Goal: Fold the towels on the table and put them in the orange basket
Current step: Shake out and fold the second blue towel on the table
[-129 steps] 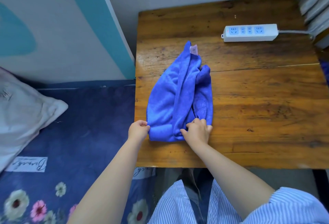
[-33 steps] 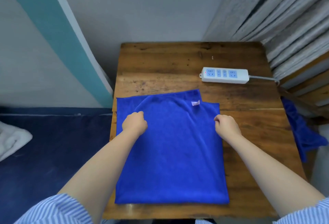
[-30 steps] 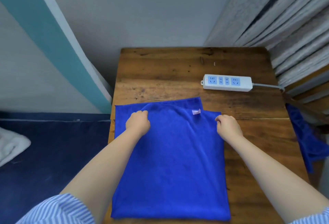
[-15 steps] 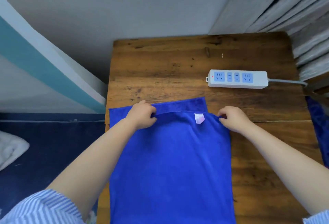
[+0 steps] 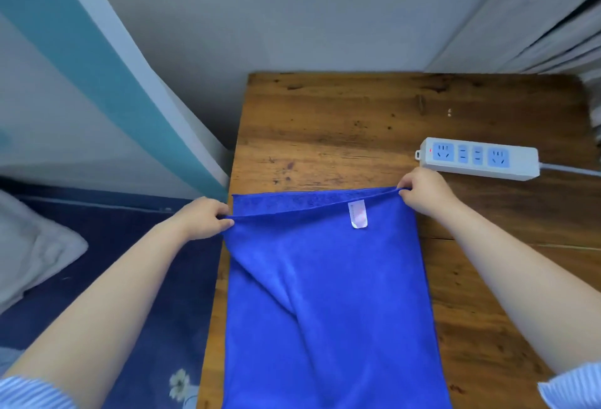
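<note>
**Top layer pulled up to the far edge**

Both hands had slid outward and away from the person since a second before, from the middle of the blue towel [image 5: 328, 294] to its far corners. The top layer had come with them and almost met the far edge of the layer under it.

The blue towel lay on the wooden table [image 5: 357, 128], along its left side, with the near end running out of view at the bottom. A small white tag [image 5: 357, 214] sat near the far edge. The orange basket was not in view.

The towel looked soft, light and floppy. It would sag and wrinkle if held in the middle, so the corners were the best place to take hold.

The left hand [image 5: 205, 218] pinched the far left corner between thumb and curled fingers. The right hand [image 5: 424, 192] pinched the far right corner the same way. Both arms reached forward, nearly straight, with the hands low over the table. A white power strip [image 5: 478, 158] lay just beyond the right hand, not touching it. One long wrinkle ran down the left part of the cloth
</note>
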A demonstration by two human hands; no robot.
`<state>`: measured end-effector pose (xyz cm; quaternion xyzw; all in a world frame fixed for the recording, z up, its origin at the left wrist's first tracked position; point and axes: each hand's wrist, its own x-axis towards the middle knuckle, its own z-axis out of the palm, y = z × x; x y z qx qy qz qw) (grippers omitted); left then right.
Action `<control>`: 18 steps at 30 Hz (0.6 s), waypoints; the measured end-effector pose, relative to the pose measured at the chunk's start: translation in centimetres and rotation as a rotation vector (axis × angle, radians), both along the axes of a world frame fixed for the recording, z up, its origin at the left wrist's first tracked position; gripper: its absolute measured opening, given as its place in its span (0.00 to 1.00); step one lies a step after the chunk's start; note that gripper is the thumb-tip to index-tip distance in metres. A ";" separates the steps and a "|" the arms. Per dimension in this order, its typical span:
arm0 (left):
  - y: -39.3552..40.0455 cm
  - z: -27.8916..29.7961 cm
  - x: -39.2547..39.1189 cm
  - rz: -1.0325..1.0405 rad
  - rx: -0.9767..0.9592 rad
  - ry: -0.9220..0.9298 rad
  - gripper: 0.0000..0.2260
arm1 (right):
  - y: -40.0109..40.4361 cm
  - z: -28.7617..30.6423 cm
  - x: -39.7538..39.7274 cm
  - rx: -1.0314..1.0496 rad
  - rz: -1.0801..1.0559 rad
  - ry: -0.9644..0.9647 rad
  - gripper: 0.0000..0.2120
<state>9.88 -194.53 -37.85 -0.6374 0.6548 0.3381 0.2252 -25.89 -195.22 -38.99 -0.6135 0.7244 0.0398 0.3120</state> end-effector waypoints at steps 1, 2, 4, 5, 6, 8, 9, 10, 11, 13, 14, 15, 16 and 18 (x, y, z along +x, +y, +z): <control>0.0 -0.5 0.3 0.066 -0.041 0.027 0.12 | -0.1 -0.5 0.2 -0.015 -0.001 0.048 0.10; 0.1 -1.0 0.4 0.129 -0.085 0.047 0.09 | 0.0 -1.0 0.4 -0.021 0.001 0.085 0.10; 0.1 -1.9 0.1 0.221 -0.166 0.064 0.07 | -0.1 -1.4 0.9 -0.014 0.003 0.124 0.10; 0.0 -2.4 0.0 0.251 -0.209 0.065 0.08 | -0.2 -1.6 1.1 -0.010 -0.006 0.125 0.10; -0.1 -2.8 -0.3 0.263 -0.251 0.065 0.08 | -0.4 -1.6 1.3 -0.004 -0.021 0.117 0.10; -0.3 -3.4 -0.9 0.239 -0.330 0.072 0.09 | -0.8 -1.4 1.3 0.037 -0.033 0.095 0.10; -0.5 -3.8 -1.2 0.220 -0.365 0.080 0.08 | -1.1 -1.3 1.1 0.073 -0.023 0.087 0.10; -0.7 -4.0 -1.5 0.203 -0.389 0.084 0.08 | -1.3 -1.2 1.0 0.103 -0.009 0.073 0.10; -0.9 -4.2 -1.7 0.188 -0.396 0.088 0.08 | -1.5 -1.0 0.9 0.121 0.006 0.061 0.10; -1.3 -4.4 -2.1 0.171 -0.380 0.077 0.07 | -1.8 -0.6 0.5 0.122 0.031 0.031 0.09; -1.5 -4.4 -2.2 0.175 -0.365 0.065 0.07 | -1.9 -0.4 0.4 0.120 0.045 0.017 0.08; -1.6 -4.4 -2.2 0.179 -0.350 0.059 0.07 | -1.9 -0.3 0.2 0.123 0.058 0.007 0.08; -1.7 -4.3 -2.1 0.184 -0.333 0.060 0.06 | -2.0 -0.1 0.1 0.130 0.071 0.002 0.07; -1.8 -4.3 -1.9 0.202 -0.309 0.089 0.04 | -2.0 0.1 -0.2 0.145 0.097 0.002 0.06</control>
